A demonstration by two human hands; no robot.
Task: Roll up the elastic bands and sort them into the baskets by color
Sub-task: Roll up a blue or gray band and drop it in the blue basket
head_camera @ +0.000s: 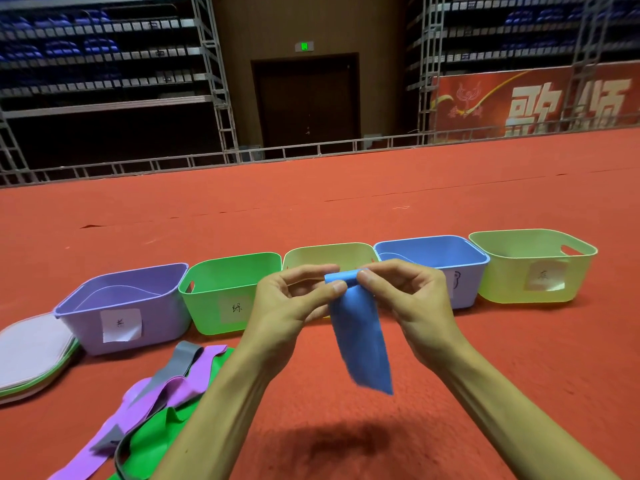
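While we hold the flat blue elastic band (360,334) in the air before the row of baskets, only its upper end is rolled. A small tight roll sits between our two hands, and the long rest hangs down free, its lower end blurred. Our left hand (291,299) pinches the left side of the roll between thumb and curled fingers. Our right hand (408,292) pinches the right side in the same way. Neither hand holds anything else.

We judge that the main danger is the band's own spring. If one pinch loosens while the fingers change their place, the roll can open again. If one hand turns faster than the other, the roll can become a crooked cone, and such a roll comes apart easily in a basket. The swinging tail can also twist and enter the roll folded.

The blue plastic basket (443,249) stands just behind our right hand. It touches the pale yellow basket (329,252) on one side and stands close to the yellow-green basket (533,271) on the other. A careless drop can therefore land in the wrong colour. The green basket (214,289) and the purple basket (79,323) are further left.

On the red carpet (485,358) near our left arm, a loose purple band (162,389), a grey band (187,358) and a green band (152,441) lie crossed over each other. Pulling one out can drag the others along.
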